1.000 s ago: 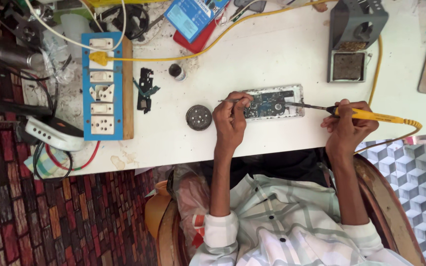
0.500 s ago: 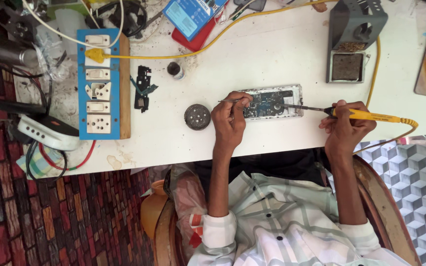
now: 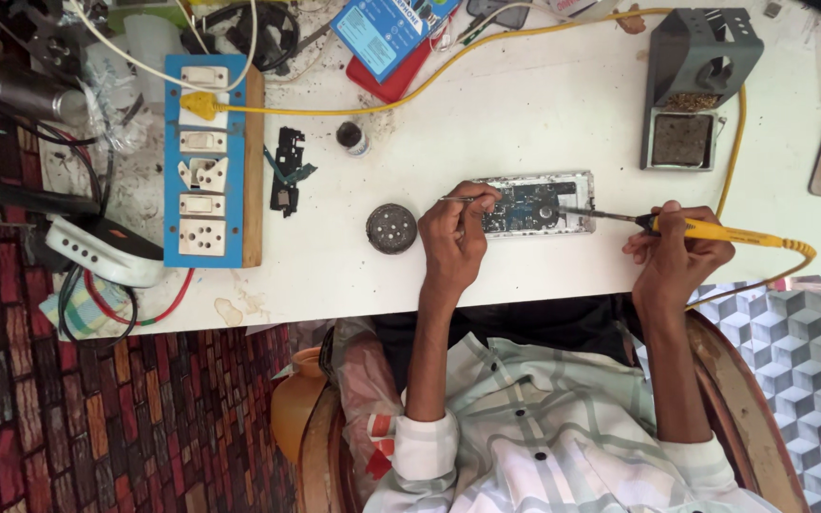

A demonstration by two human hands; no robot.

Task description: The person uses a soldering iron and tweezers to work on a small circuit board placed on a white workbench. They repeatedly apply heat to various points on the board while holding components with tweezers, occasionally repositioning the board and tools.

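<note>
An opened phone (image 3: 539, 203) with its circuit board bared lies on the white table (image 3: 486, 114). My left hand (image 3: 455, 239) rests at the phone's left end and pinches thin metal tweezers (image 3: 458, 198) whose tips reach over the board. My right hand (image 3: 672, 256) grips a yellow-handled soldering iron (image 3: 705, 229); its dark tip touches the phone's right end. A yellow cord (image 3: 791, 252) trails from the iron off to the right.
A round dark metal tin (image 3: 391, 228) sits left of my left hand. A blue switchboard (image 3: 203, 161), a black phone part (image 3: 286, 171), a small bottle (image 3: 351, 138), a grey iron stand with sponge (image 3: 694, 85) and a blue-red box (image 3: 391, 38) lie farther out.
The view shifted slightly; both hands stay at the phone, with the tweezers and the iron tip holding nearly the same places on the board.
</note>
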